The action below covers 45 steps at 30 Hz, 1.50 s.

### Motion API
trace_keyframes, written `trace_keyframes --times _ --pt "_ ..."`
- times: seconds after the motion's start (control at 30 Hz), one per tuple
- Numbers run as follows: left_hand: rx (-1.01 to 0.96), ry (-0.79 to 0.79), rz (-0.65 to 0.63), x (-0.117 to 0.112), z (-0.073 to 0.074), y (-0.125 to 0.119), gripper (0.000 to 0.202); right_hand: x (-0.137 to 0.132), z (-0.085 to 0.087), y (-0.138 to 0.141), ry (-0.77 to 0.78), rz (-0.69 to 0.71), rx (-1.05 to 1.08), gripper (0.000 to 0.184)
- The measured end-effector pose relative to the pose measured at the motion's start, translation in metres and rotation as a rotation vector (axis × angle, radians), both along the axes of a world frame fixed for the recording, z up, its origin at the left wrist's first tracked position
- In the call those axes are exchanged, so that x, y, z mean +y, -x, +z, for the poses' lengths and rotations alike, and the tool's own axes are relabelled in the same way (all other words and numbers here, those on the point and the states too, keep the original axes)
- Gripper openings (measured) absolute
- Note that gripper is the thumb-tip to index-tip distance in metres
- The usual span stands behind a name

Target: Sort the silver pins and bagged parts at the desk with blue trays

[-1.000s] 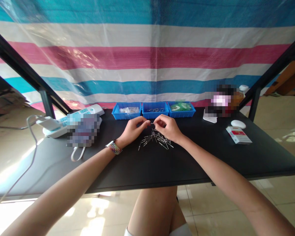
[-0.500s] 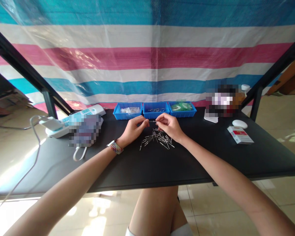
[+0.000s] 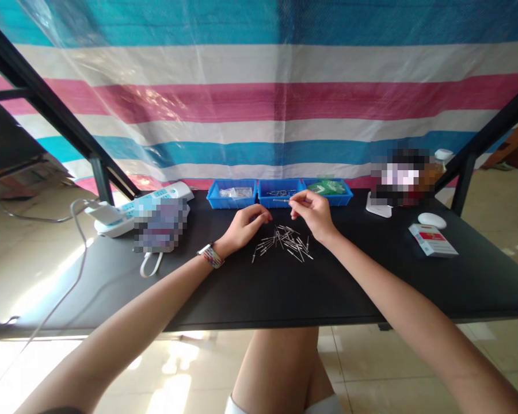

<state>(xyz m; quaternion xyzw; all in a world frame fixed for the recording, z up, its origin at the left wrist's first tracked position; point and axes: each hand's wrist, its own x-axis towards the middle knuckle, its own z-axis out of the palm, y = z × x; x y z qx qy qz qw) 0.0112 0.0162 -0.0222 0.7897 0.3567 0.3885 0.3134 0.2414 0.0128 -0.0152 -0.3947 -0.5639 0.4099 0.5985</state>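
A loose pile of thin metal pins [image 3: 285,242] lies on the black table [image 3: 259,287]. My right hand [image 3: 311,214] pinches one thin pin [image 3: 281,200] by its end and holds it over the front edge of the middle blue tray [image 3: 280,192]. Just left of the pile, my left hand [image 3: 245,225] hovers with its fingers curled together; nothing shows in it. A beaded band sits on my left wrist.
Three blue trays stand in a row at the back: the left one [image 3: 232,195], the middle one, the right one [image 3: 328,190] with green parts. A white power strip [image 3: 125,214] lies far left. A small red-and-white box [image 3: 433,240] and a white mouse [image 3: 431,219] lie right.
My hands have parted. The right hand has carried the pin up and away toward the middle blue tray; the left hand has let go and stayed near the pile.
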Motion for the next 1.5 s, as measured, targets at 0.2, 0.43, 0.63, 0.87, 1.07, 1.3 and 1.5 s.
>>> trace_keyframes --times 0.2,0.43,0.63,0.87,1.07,1.3,1.5 --pt "0.172 -0.149 -0.012 -0.001 -0.002 -0.001 0.021 0.018 -0.003 -0.025 -0.082 -0.251 -0.312 0.043" --pt "0.303 -0.232 -0.083 0.003 -0.010 -0.001 0.027 0.008 -0.008 -0.023 -0.131 -0.136 -0.474 0.021" --pt "0.303 -0.230 -0.062 0.006 -0.014 0.000 0.016 -0.001 -0.013 -0.011 -0.213 0.039 -0.665 0.013" --pt "0.314 -0.237 -0.101 0.009 -0.012 0.001 0.012 -0.006 -0.013 -0.010 -0.201 0.103 -0.675 0.009" --pt "0.223 -0.137 -0.097 0.007 -0.006 0.003 0.010 -0.012 -0.011 -0.005 -0.182 0.195 -0.577 0.007" --pt "0.120 -0.054 -0.043 0.002 -0.006 -0.001 0.021 -0.021 -0.006 0.003 -0.209 0.164 -0.484 0.006" --pt "0.062 -0.047 -0.021 -0.004 0.005 -0.002 0.033 -0.020 -0.007 0.003 -0.107 0.134 -0.425 0.026"
